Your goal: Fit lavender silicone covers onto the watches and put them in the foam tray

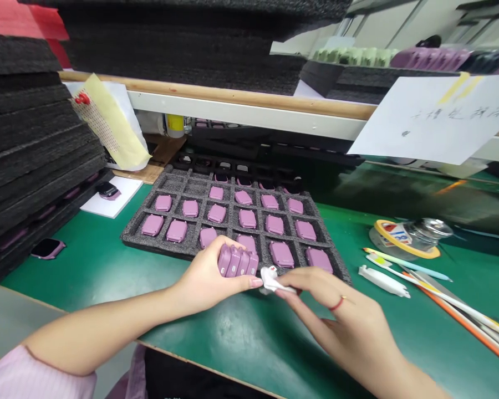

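Observation:
Several purple watch cases [238,261] stand side by side in a row, gripped by my left hand [203,280]. Between the thumb and fingers of my right hand [345,310] is a crumpled white wipe [270,278], close by the right end of that row; whether it touches the cases I cannot tell. Behind both hands lies a black foam tray [196,187], divided into compartments. Most of its front compartments hold a purple watch case [274,224], and a few at the back left have nothing in them. My left hand partly covers the tray's front edge.
On the green table to the right lie a toothbrush [424,281], a white plastic piece [383,281] and a glass jar [407,238]. At left are a dark-screened watch [49,248], another watch [108,190] on a white pad, and stacked foam trays [29,127]. A shelf [233,108] overhangs the back.

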`<action>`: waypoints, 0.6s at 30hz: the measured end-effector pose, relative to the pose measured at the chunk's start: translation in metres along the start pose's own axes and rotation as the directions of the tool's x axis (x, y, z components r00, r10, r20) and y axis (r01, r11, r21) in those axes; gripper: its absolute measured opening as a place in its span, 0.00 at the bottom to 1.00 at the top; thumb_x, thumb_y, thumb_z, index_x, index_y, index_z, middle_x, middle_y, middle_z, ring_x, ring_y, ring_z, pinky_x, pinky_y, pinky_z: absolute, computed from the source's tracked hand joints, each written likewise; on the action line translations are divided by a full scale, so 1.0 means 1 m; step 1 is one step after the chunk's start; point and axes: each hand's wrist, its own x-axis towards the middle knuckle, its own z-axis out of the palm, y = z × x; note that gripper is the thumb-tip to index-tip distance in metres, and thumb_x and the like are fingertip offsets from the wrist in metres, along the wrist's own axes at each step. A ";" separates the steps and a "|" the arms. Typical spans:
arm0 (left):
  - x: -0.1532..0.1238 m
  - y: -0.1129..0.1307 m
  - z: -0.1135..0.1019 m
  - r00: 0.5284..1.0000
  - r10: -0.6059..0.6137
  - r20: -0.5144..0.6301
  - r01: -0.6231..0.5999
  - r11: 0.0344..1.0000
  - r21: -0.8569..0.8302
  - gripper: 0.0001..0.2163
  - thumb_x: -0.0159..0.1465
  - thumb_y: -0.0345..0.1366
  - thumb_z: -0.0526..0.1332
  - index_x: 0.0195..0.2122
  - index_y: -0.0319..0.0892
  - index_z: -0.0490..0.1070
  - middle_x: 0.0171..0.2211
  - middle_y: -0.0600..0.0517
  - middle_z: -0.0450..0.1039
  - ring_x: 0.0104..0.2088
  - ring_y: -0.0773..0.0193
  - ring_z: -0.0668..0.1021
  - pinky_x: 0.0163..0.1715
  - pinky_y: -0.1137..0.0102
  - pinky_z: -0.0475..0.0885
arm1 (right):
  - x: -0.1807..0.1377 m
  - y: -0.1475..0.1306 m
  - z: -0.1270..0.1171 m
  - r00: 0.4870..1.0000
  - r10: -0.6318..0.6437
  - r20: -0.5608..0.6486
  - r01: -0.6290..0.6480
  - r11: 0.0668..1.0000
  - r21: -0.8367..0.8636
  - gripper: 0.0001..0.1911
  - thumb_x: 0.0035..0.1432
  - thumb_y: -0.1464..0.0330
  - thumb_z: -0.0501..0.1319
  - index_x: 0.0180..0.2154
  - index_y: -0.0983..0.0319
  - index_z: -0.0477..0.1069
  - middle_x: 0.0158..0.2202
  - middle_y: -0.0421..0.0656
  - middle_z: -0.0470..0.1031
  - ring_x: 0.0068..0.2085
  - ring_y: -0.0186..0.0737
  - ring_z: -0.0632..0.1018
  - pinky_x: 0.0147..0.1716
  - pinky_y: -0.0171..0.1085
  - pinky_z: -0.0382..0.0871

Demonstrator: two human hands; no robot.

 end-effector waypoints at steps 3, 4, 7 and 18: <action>0.001 0.001 -0.001 1.000 -0.001 -0.012 0.001 1.000 0.000 0.24 0.48 0.40 0.76 0.41 0.43 0.67 0.38 0.53 0.74 0.38 0.61 0.75 0.41 0.65 0.69 | 0.026 -0.006 0.000 0.994 -0.103 -0.044 0.100 0.993 -0.069 0.08 0.66 0.76 0.61 0.44 0.59 0.72 0.36 0.43 0.80 0.35 0.39 0.82 0.36 0.36 0.78; 0.001 0.002 -0.001 1.000 -0.002 -0.009 0.002 1.000 -0.011 0.23 0.48 0.40 0.75 0.41 0.43 0.67 0.38 0.53 0.74 0.38 0.61 0.75 0.39 0.66 0.69 | 0.034 -0.007 0.004 0.991 -0.130 -0.027 0.128 0.989 -0.069 0.06 0.66 0.76 0.60 0.42 0.60 0.73 0.35 0.44 0.80 0.35 0.39 0.81 0.35 0.36 0.78; 0.003 0.005 -0.003 1.000 -0.019 -0.005 0.018 0.999 -0.037 0.22 0.47 0.40 0.75 0.38 0.42 0.65 0.34 0.55 0.71 0.34 0.64 0.72 0.36 0.68 0.67 | 0.053 -0.007 0.020 0.988 -0.156 0.018 0.156 0.988 -0.003 0.06 0.68 0.74 0.59 0.37 0.63 0.74 0.33 0.46 0.78 0.35 0.41 0.80 0.34 0.39 0.77; 0.004 0.006 -0.002 0.999 0.009 0.031 -0.008 0.999 -0.051 0.19 0.51 0.40 0.73 0.33 0.44 0.62 0.28 0.59 0.65 0.28 0.69 0.66 0.34 0.69 0.65 | 0.065 0.022 -0.002 1.000 0.015 0.005 -0.016 0.999 0.037 0.04 0.65 0.72 0.64 0.37 0.59 0.75 0.33 0.42 0.81 0.34 0.37 0.81 0.35 0.36 0.76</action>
